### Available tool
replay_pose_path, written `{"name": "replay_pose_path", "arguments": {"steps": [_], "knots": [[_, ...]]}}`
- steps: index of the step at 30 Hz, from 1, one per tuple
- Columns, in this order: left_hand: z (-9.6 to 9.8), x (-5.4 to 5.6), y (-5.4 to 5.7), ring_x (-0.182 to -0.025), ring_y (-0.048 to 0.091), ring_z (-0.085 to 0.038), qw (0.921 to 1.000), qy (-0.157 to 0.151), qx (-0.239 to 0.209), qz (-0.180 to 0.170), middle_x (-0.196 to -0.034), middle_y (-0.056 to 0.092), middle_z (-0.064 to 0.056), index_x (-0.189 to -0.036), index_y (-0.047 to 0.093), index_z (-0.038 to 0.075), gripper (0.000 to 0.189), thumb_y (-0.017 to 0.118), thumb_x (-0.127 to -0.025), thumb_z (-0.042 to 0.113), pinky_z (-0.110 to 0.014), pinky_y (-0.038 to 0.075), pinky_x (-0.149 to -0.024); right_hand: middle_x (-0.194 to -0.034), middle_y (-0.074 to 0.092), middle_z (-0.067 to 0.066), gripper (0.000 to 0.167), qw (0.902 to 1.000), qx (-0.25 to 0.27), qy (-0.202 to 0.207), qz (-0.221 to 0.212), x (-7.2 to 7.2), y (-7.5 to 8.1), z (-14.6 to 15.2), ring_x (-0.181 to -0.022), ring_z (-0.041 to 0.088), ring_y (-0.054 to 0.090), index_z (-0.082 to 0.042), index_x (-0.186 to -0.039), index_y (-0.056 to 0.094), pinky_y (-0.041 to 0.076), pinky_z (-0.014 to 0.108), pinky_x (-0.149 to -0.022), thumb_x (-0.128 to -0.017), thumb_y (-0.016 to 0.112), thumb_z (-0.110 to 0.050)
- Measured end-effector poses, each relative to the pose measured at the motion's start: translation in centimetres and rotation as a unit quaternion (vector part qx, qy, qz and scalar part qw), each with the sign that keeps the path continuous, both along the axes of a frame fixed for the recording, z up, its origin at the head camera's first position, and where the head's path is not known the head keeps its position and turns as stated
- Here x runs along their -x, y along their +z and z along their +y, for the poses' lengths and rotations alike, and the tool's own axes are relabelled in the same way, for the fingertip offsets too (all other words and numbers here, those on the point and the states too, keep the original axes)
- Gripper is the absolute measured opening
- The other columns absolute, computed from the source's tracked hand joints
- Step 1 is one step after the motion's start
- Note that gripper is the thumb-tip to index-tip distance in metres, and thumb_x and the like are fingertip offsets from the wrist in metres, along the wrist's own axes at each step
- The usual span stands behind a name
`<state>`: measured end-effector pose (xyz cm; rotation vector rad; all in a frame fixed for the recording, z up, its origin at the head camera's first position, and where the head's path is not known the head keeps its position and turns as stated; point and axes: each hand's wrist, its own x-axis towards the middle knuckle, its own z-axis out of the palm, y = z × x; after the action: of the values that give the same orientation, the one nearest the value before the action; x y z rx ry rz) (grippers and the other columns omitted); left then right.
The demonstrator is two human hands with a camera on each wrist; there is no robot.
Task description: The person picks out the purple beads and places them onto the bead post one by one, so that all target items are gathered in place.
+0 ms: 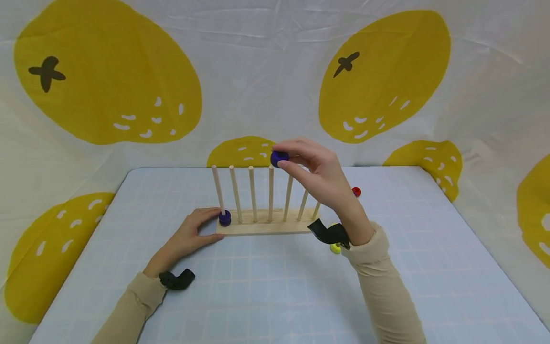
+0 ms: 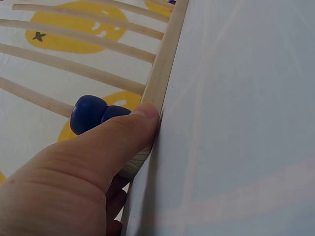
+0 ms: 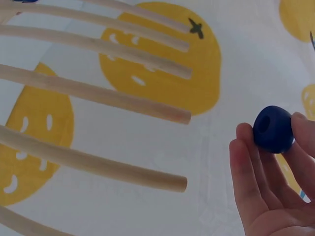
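Observation:
A wooden peg rack (image 1: 266, 228) with a row of upright pegs stands on the table. My left hand (image 1: 189, 234) grips its left end, the thumb (image 2: 133, 123) along the front edge of the base and the other fingers behind it. Two blue beads (image 2: 88, 114) are stacked at the foot of the leftmost peg, beside that hand. Up at the height of the peg tops, my right hand (image 1: 313, 169) pinches another blue bead (image 3: 273, 130) between thumb and fingertips. The bead's hole faces the pegs in the right wrist view. No bead shows on the middle pegs (image 1: 270, 193).
A red bead (image 1: 356, 191) lies right of the rack, partly behind the right wrist. Yellow beads (image 1: 335, 248) sit near the rack's right end, partly covered by the black wrist strap (image 1: 330, 232). A white cloth with yellow fruit prints hangs behind the table (image 1: 258, 291).

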<state>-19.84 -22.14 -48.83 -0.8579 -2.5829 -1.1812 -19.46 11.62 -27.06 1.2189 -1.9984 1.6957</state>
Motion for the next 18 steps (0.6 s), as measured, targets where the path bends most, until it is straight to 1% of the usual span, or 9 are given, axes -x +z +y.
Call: {"name": "replay_pose_path", "arguments": {"steps": [5,11,15,18], "knots": [[-0.1,0.0,0.1,-0.126,0.048,-0.036,1.0000,0.000,0.001,-0.003,-0.138,0.057,-0.017,-0.135,0.058,0.001,0.066,0.086,-0.076,0.014,-0.058,0.037,-0.104,-0.109,0.066,0.016,0.030,1.0000,0.008,-0.003,0.000,0.2,0.8,-1.2,-0.096,0.026,0.065,0.012,-0.117,0.065,0.055,0.036,-0.089,-0.087,0.065,0.015],[-0.1,0.0,0.1,-0.126,0.049,-0.037,1.0000,0.000,0.001,0.002,-0.137,0.057,-0.017,-0.135,0.059,0.001,0.067,0.087,-0.076,0.014,-0.058,0.037,-0.103,-0.107,0.067,0.014,0.027,0.9998,0.009,-0.008,-0.016,0.4,1.4,-2.7,-0.093,0.024,0.067,0.009,-0.113,0.068,0.056,0.038,-0.087,-0.087,0.069,0.010],[0.0,-0.1,0.1,-0.126,0.048,-0.036,1.0000,-0.003,0.001,-0.001,-0.138,0.057,-0.016,-0.135,0.058,0.001,0.066,0.086,-0.076,0.014,-0.058,0.037,-0.104,-0.107,0.068,0.015,0.027,0.9997,0.018,0.002,-0.018,0.7,1.7,-3.5,-0.093,0.025,0.068,0.009,-0.113,0.068,0.057,0.040,-0.086,-0.086,0.070,0.010],[-0.1,-0.1,0.1,-0.126,0.048,-0.035,1.0000,-0.003,0.002,0.002,-0.138,0.057,-0.015,-0.135,0.058,0.001,0.066,0.086,-0.077,0.014,-0.057,0.037,-0.104,-0.109,0.069,0.017,0.028,0.9993,0.022,0.013,-0.026,0.8,1.9,-4.1,-0.094,0.025,0.068,0.010,-0.113,0.067,0.057,0.039,-0.087,-0.086,0.071,0.011]]}}
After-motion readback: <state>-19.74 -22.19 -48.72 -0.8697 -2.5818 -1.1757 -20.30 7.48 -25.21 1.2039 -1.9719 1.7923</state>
